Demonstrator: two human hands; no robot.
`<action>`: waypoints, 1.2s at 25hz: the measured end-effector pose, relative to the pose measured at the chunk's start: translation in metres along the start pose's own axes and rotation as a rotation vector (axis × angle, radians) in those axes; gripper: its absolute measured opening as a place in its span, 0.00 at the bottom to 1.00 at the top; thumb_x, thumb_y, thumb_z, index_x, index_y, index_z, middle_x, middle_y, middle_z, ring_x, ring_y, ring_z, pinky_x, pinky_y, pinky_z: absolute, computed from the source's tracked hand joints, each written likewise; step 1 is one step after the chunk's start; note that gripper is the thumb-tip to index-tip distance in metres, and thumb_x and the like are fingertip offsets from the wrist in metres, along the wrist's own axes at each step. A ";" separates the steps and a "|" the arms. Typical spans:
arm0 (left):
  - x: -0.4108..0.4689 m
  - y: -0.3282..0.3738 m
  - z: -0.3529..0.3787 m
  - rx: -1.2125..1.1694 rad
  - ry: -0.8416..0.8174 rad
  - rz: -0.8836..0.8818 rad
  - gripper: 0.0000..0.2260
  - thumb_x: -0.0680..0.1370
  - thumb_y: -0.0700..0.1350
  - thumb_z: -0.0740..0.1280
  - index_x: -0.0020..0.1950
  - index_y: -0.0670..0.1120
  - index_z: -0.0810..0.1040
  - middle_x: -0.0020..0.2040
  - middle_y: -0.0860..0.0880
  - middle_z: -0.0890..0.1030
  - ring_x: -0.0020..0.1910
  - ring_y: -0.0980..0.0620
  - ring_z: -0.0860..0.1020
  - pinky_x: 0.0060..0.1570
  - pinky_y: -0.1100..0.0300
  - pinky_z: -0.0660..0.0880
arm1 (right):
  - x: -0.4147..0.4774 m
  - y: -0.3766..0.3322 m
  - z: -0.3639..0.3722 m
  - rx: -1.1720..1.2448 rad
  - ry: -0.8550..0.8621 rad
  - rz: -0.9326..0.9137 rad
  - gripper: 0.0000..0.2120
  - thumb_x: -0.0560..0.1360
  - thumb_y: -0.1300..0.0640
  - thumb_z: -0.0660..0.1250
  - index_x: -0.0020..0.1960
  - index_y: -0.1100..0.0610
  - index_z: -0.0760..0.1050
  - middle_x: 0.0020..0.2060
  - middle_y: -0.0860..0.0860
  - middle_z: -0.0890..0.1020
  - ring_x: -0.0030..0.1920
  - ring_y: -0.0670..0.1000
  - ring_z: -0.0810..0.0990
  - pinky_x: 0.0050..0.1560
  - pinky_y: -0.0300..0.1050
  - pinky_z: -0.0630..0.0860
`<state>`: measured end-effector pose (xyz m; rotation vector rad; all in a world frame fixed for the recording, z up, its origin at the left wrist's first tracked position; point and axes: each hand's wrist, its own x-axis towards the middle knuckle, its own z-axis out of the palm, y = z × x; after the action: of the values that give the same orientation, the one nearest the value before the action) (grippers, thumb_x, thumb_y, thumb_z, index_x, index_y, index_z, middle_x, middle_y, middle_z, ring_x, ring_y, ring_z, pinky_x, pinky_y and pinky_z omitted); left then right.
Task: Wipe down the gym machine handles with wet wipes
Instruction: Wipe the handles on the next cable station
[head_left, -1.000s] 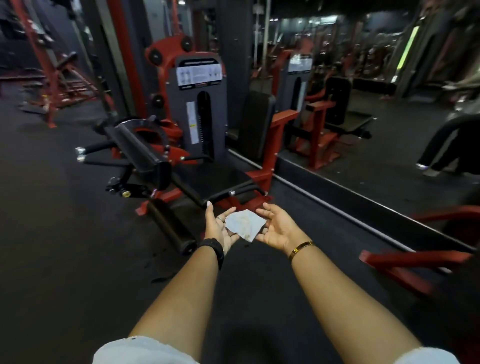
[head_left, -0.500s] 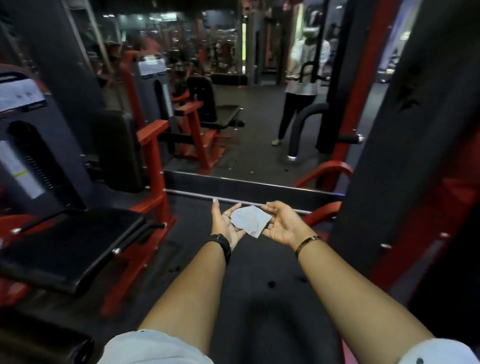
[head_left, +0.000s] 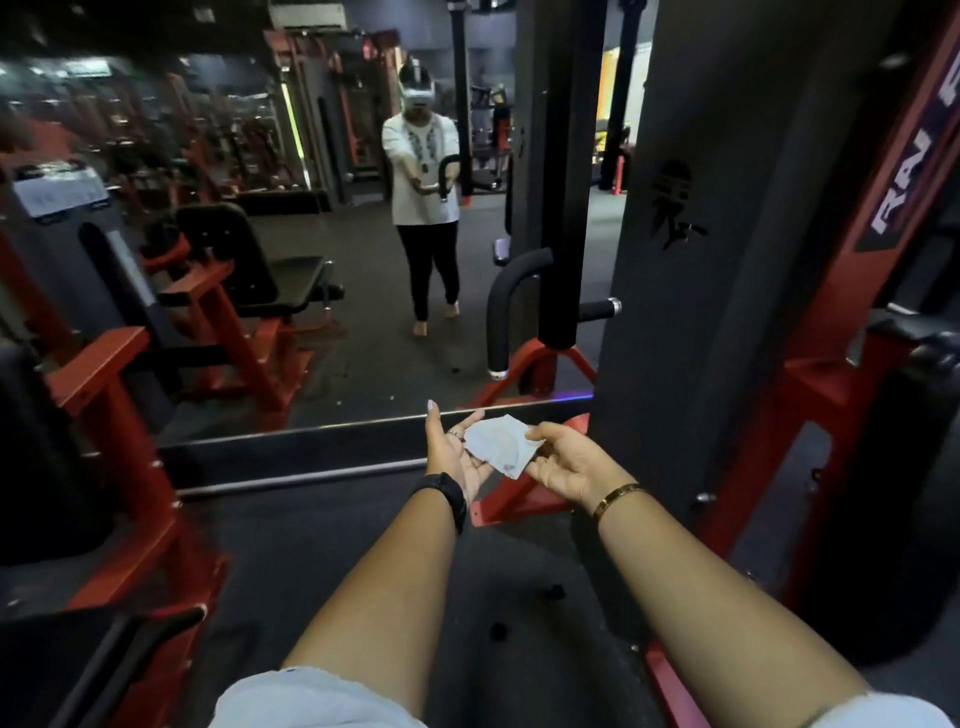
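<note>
1. Wet wipe (head_left: 500, 442): pale, creased sheet, spread nearly flat in the air. It rests on the left hand's (head_left: 457, 453) fingers, its far edge pinched by the right hand (head_left: 567, 462).
2. Handle (head_left: 497, 306): black, padded, curved, chrome-capped end pointing down.

A mirror (head_left: 363, 332) is filling the upper left (ending just above the dark floor (head_left: 322, 551)); a black column (head_left: 727, 312) is standing at right.
</note>
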<state>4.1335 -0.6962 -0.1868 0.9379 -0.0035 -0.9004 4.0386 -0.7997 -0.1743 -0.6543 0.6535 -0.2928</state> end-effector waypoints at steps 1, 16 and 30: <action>0.010 0.008 0.004 -0.002 -0.023 -0.001 0.35 0.75 0.70 0.53 0.62 0.41 0.76 0.57 0.39 0.81 0.53 0.42 0.80 0.53 0.48 0.77 | 0.010 -0.001 0.005 0.003 0.005 -0.027 0.11 0.76 0.72 0.56 0.56 0.71 0.73 0.56 0.65 0.77 0.61 0.61 0.75 0.65 0.57 0.70; 0.114 0.072 0.084 0.729 0.051 0.909 0.19 0.80 0.43 0.60 0.71 0.43 0.69 0.72 0.45 0.69 0.75 0.51 0.60 0.71 0.62 0.57 | 0.071 -0.138 0.065 -0.549 0.586 -0.987 0.08 0.74 0.68 0.58 0.50 0.57 0.69 0.36 0.49 0.73 0.38 0.52 0.74 0.36 0.43 0.72; 0.161 0.080 0.089 1.646 -0.011 1.148 0.33 0.77 0.34 0.59 0.78 0.41 0.45 0.79 0.44 0.46 0.77 0.51 0.48 0.74 0.48 0.58 | 0.162 -0.134 0.062 -1.666 0.115 -1.791 0.21 0.76 0.66 0.54 0.67 0.66 0.70 0.66 0.62 0.73 0.68 0.60 0.71 0.71 0.55 0.62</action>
<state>4.2588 -0.8446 -0.1344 2.0486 -1.3217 0.4134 4.1947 -0.9452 -0.1259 -2.7942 0.0619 -1.4852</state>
